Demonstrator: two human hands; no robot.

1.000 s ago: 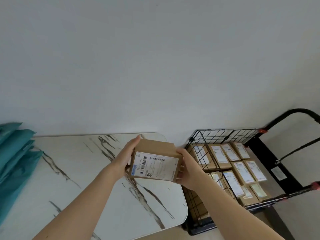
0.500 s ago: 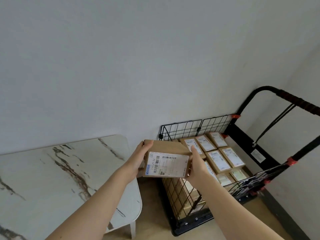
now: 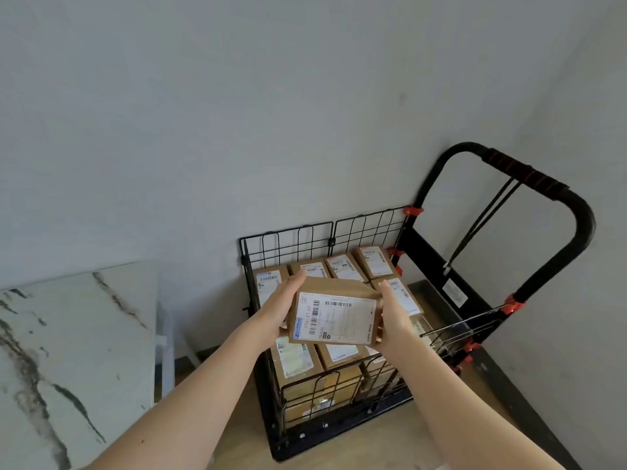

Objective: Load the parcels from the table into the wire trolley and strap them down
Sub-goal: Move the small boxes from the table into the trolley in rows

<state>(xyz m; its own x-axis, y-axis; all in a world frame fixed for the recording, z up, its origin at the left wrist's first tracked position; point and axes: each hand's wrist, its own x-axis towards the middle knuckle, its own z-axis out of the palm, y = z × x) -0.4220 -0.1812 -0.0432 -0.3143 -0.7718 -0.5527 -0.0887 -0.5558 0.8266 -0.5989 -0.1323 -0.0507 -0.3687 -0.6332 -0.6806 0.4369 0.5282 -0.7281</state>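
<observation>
L hand (image 3: pixel 280 312) + R hand (image 3: pixel 393 317): you grip one cardboard parcel (image 3: pixel 336 320) between them, L on its left end, R on its right end, fingers reaching along the far edge. Thumbs mostly hidden.

Parcel: white label up twd cam, barcodes, "235-71.02" legible. Roughly level, held over the middle of the wire trolley (image 3: pixel 288 239), above the load. Cannot tell whether its underside touches the boxes below.

Loaded parcels (image 3: pixel 373 264): labels up, one row along the far wire wall, more under and in front of your hands. Thru the near mesh the stack looks more than one layer deep.

Trolley handle (image 3: pixel 543 184): black w/ red-striped grip, upright at the right end. Black cord (image 3: pixel 481 225) hangs from it, not over the load. Red clips (image 3: pixel 412 210) at the mesh corners.

Marble-look table (image 3: pixel 78 351): left of trolley, small gap between. Trolley sits in a wall corner.
</observation>
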